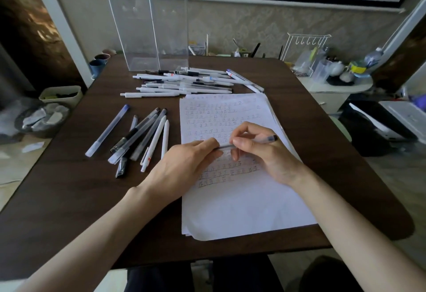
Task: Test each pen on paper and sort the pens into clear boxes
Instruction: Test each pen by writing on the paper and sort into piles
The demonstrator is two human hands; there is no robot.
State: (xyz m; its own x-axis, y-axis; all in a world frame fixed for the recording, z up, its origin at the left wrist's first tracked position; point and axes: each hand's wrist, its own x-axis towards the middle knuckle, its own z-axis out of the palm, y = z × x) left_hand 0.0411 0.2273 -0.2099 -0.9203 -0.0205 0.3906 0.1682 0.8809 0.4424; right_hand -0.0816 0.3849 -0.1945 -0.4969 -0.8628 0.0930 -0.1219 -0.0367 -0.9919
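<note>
We look down on a dark wooden table (69,199). Its near edge runs across the bottom of the view, and its right edge slants away close beside the paper (242,211). The sheets lie right of centre. Their lower left corner is near the table's front edge, and their top edge is just short of a loose pile of white pens (184,84). Behind that pile, at the far edge, two clear boxes (129,26) stand upright side by side. Left of the paper a smaller group of pens (143,137) fans out, with one blue-capped pen (107,130) lying a little apart on its left. We find the widest bare wood at the near left of the table, around the left forearm. A narrower bare strip lies to the right of the paper.

Both hands meet over the written rows in the middle of the page. The left hand (184,167) comes in palm down, its fingers curled over one end of a translucent pen (267,139) and gripping it. The right hand (260,151) pinches the barrel between thumb and forefinger, with the other fingers folded beneath. The pen's dark end juts out to the right past the knuckles. The pen lies nearly level across the page, and we cannot tell whether it touches the sheet.
</note>
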